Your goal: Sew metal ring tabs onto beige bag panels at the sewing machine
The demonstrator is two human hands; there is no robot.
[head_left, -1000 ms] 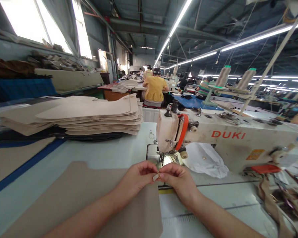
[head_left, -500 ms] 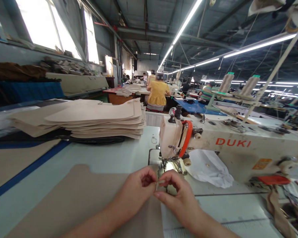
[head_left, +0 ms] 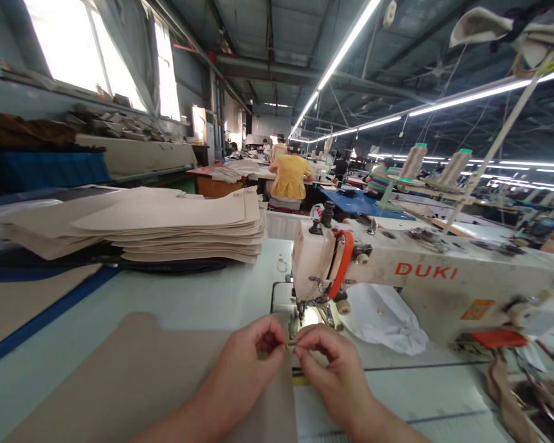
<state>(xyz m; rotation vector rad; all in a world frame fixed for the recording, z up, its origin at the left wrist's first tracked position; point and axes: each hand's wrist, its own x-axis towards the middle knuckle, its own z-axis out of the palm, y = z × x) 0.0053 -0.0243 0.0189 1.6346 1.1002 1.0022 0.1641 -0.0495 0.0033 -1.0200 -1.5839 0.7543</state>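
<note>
A large flat beige fabric panel (head_left: 166, 375) lies under my left hand (head_left: 244, 363), its right edge running close to the needle area of a white sewing machine (head_left: 314, 264). Thumb and forefinger of my left hand pinch at that right edge. Opposite it, my right hand (head_left: 335, 372) is closed in a pinch too, fingertips almost meeting the left ones. Between them shows a small beige strip (head_left: 290, 343); whether it is part of the panel, I cannot tell. Both hands are just in front of the lit presser foot, which they partly hide.
A thick stack of beige panels (head_left: 189, 221) stands at the left on the pale table (head_left: 221, 289). White cloth (head_left: 383, 320) lies under the machine arm. Thread cones (head_left: 457, 166) stand behind on the right. A person in a yellow top (head_left: 290, 178) sits farther ahead.
The right fingertips have drawn together into a tighter pinch, and the small strip has turned from upright to roughly level. The whole view has shifted slightly.
</note>
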